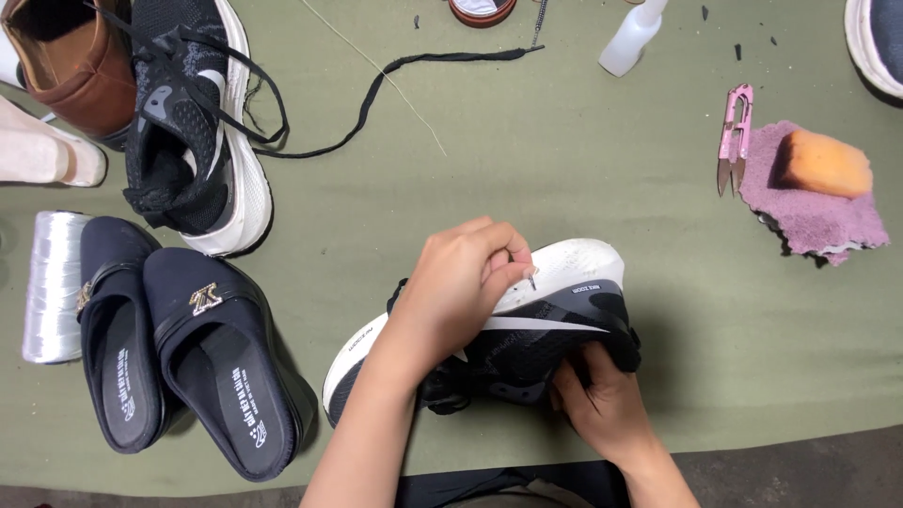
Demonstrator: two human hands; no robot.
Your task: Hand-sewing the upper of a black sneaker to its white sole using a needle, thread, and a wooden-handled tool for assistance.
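Head view, shoe in hand: black sneaker (555, 325) with white sole, lying on its side on my desk (564, 169), near the front edge, sole turned away from me.
Head view, left grip: my left hand (466, 282) comes across over the sneaker, fingers pinched closed on a small metal needle (532, 277) at the sole's edge.
Head view, right grip: my right hand (597, 400) clasps the sneaker's upper from below, fingers curled closed around the fabric.
Head view, left of desk: pair of dark blue slip-on shoes (188, 362) with gold buckles; a spool of white thread (54, 282) touching them; a second black sneaker (193, 118), its lace (395, 80) trailing loose; a brown shoe (75, 61) beside it.
Head view, right of desk: pink thread snips (735, 136) just beside a purple cloth (818, 212), an orange sponge (825, 165) resting on it.
Head view, far edge: white squeeze bottle (632, 38); a round tin (482, 9), partly cut off.
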